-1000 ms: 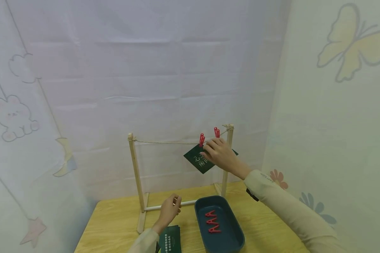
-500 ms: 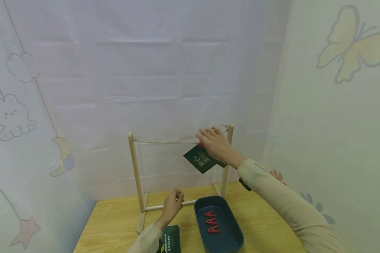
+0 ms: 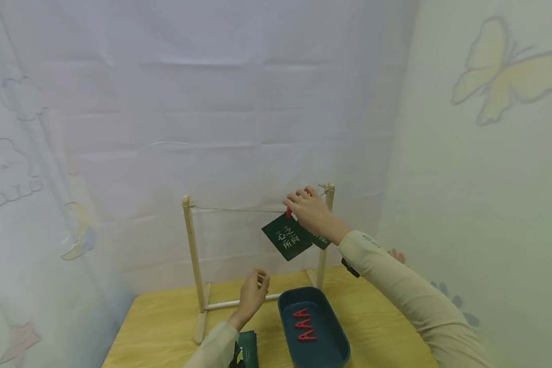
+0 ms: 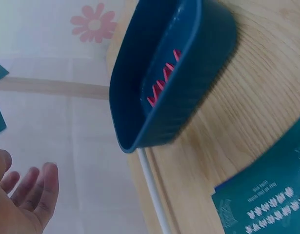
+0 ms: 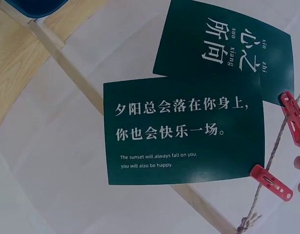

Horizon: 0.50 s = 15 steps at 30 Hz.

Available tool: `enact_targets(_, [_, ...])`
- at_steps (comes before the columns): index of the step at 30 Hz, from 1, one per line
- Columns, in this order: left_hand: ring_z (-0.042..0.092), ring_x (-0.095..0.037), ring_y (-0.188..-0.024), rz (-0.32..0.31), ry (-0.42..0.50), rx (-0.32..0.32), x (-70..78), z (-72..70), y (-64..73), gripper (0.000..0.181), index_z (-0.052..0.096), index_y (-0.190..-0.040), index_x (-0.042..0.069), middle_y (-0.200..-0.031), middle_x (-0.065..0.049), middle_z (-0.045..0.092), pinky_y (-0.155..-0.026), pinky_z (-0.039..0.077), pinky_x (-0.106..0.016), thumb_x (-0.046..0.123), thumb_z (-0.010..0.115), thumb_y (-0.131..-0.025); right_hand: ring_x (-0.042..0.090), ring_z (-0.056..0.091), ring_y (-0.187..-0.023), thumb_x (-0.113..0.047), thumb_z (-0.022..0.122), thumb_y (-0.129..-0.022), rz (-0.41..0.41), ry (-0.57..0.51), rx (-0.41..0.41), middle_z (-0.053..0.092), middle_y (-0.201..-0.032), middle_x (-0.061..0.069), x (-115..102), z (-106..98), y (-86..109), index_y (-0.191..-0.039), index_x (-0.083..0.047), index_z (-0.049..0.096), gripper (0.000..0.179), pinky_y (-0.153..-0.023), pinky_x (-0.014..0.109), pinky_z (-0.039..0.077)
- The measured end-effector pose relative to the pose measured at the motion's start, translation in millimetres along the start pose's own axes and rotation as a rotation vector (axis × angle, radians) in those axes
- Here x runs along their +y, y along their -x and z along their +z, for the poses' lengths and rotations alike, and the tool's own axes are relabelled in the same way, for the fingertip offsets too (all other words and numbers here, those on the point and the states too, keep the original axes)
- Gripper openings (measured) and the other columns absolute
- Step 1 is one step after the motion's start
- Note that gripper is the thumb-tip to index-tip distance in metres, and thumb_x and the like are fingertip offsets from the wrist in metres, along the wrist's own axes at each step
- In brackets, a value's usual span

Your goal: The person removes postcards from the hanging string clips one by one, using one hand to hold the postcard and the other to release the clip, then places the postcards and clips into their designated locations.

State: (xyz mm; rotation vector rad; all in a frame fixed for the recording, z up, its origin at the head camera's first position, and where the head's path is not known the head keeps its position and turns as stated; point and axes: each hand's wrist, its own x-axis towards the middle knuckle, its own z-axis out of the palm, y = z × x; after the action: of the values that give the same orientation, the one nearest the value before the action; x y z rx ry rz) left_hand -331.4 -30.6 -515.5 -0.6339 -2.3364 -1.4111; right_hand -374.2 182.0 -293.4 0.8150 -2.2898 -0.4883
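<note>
My right hand (image 3: 314, 212) is at the string, its fingers pinching the upper end of a red clothespin (image 5: 292, 114), partly out of frame in the right wrist view. That clothespin hangs a dark green card (image 3: 285, 240) with large white characters by its corner. Right of it, a second green card (image 5: 184, 131) with two lines of white writing hangs by a corner from another red clothespin (image 5: 271, 183); the two cards overlap in the right wrist view. My left hand (image 3: 253, 294), fingers loosely curled and holding nothing, hovers in front of the frame's lower bar.
A wooden frame (image 3: 192, 245) carries the string (image 3: 239, 209) between two posts. On the table (image 3: 156, 317) stands a blue tray (image 3: 340, 332) with several red clothespins (image 3: 305, 324) inside. A stack of green cards (image 4: 267, 195) lies left of the tray, partly behind my left forearm.
My right hand has risen from the card to the clothespins and now covers them. The left card hangs slightly lower in view. My left hand has shifted a little up and right.
</note>
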Motion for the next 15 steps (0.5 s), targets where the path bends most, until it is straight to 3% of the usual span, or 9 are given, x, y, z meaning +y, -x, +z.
enact_targets(6, [0.063, -0.02, -0.071, 0.013, -0.103, 0.06, 8.0, 9.1, -13.1, 0.021, 0.057, -0.116, 0.0, -0.089, -0.008, 0.065, -0.062, 0.052, -0.032, 0.017, 0.056, -0.103, 0.027, 0.054, -0.112, -0.004, 0.078, -0.079, -0.013, 0.017, 0.057, 0.064, -0.123, 0.004, 1.0, 1.7, 1.7, -0.122, -0.012, 0.066, 0.045, -0.1, 0.048, 0.037])
enact_targets(15, [0.066, -0.033, -0.09, -0.025, -0.062, 0.113, 30.6, 10.9, -34.5, 0.04, 0.045, -0.134, -0.007, -0.114, -0.023, 0.06, -0.076, 0.053, -0.052, 0.016, 0.054, -0.103, 0.026, 0.055, -0.109, 0.0, 0.076, -0.083, -0.021, 0.002, 0.083, 0.066, -0.118, 0.004, 3.3, 0.4, 0.4, -0.122, -0.011, 0.068, 0.041, -0.098, 0.046, 0.038])
